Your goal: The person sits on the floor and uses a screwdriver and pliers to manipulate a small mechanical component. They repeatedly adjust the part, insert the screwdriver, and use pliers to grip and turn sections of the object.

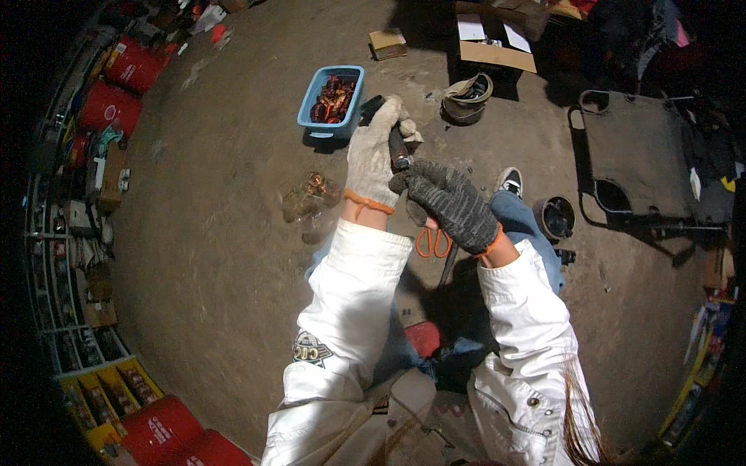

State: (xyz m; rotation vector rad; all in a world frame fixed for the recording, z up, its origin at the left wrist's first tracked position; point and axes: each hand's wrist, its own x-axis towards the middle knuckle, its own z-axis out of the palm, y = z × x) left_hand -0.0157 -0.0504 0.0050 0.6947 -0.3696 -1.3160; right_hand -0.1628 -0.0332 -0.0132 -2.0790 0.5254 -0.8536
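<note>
My left hand point(373, 147), in a pale knit glove with an orange cuff, is closed around a dark cylindrical part point(399, 149) with a shiny metal end. Close against that end is my right hand point(451, 198), in a dark grey knit glove. Its fingers are pinched together, and whatever they grip is hidden. Below the right hand show the orange handles of scissors point(433, 243); I cannot tell whether they lie on the floor or are held. A blue plastic bin point(324, 133) of reddish-brown and copper-coloured pieces stands just beyond my left hand.
A clear bag with copper-coloured bits point(315, 189) lies left of my arms. Farther right are a dark bucket point(465, 109), a round container point(556, 217) and a folding chair point(641, 155). Cardboard boxes point(387, 44) sit at the back. Red drums point(110, 107) and shelves line the left.
</note>
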